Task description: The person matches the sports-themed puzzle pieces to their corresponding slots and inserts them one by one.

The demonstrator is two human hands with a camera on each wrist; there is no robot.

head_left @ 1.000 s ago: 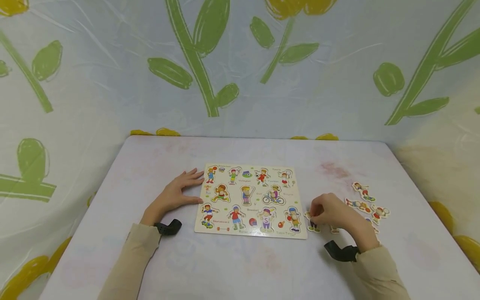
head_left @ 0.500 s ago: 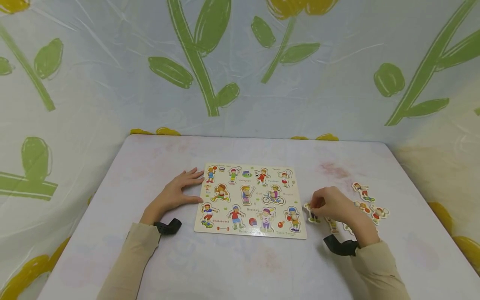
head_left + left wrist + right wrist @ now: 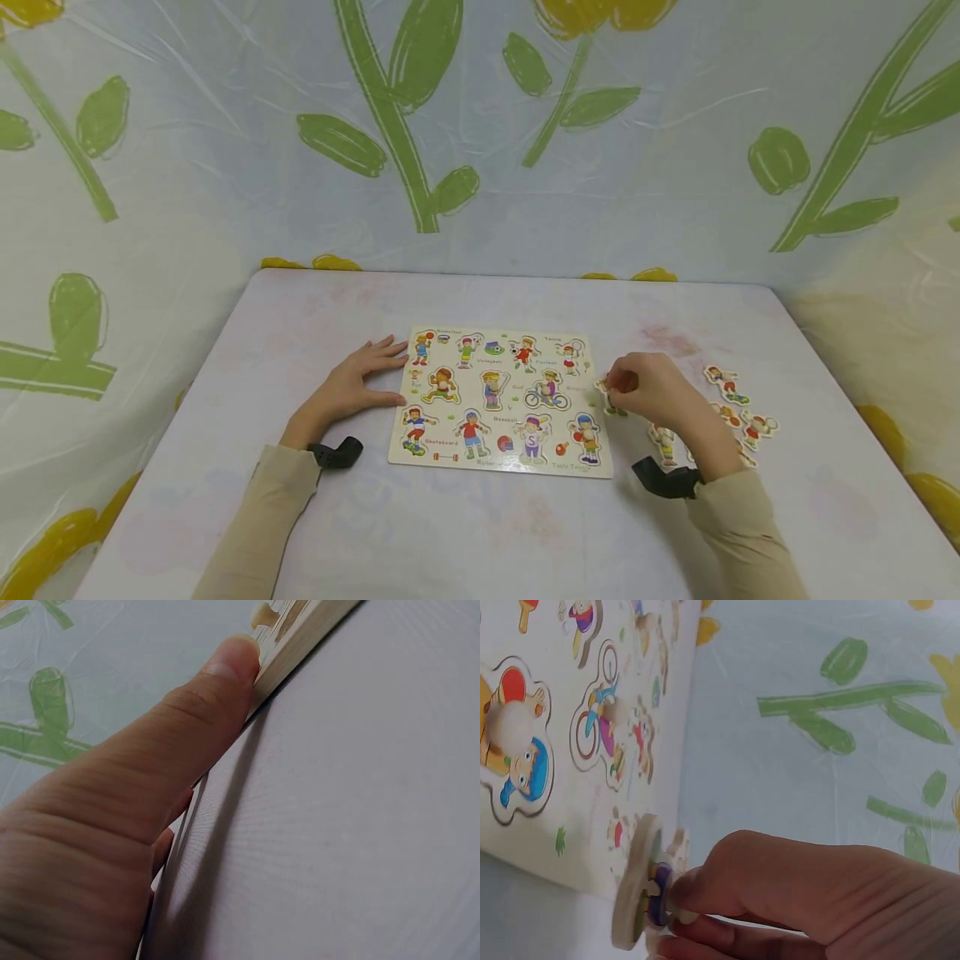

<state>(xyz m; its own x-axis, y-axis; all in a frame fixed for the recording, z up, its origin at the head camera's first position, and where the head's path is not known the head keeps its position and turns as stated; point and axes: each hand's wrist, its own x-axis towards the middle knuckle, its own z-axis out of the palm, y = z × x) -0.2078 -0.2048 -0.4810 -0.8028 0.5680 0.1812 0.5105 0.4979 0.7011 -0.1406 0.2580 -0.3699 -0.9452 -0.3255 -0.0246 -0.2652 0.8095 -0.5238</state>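
A cream wooden puzzle board (image 3: pixel 468 417), printed with sports words and child figures, lies mid-table. My left hand (image 3: pixel 352 385) rests at its left edge, fingers spread and thumb against the side; the left wrist view shows the thumb (image 3: pixel 187 712) along the board's edge. Just past the board's right edge, my right hand (image 3: pixel 656 387) pinches a wooden puzzle piece (image 3: pixel 615 402) between thumb and fingers. In the right wrist view that puzzle piece (image 3: pixel 636 885) is tilted on its side close to the board's edge, showing a purple patch, with the fingers mostly hiding its knob.
Several loose puzzle pieces lie right of the board, among them a skateboarder piece (image 3: pixel 726 385), a piece with a racket (image 3: pixel 757 427) and a piece (image 3: pixel 663 444) below my right hand. A flowered sheet (image 3: pixel 480 167) hangs behind the table.
My right hand has lifted the puzzle piece and carried it slightly leftward and away from me, toward the board's right edge. The left hand and the board have stayed put.
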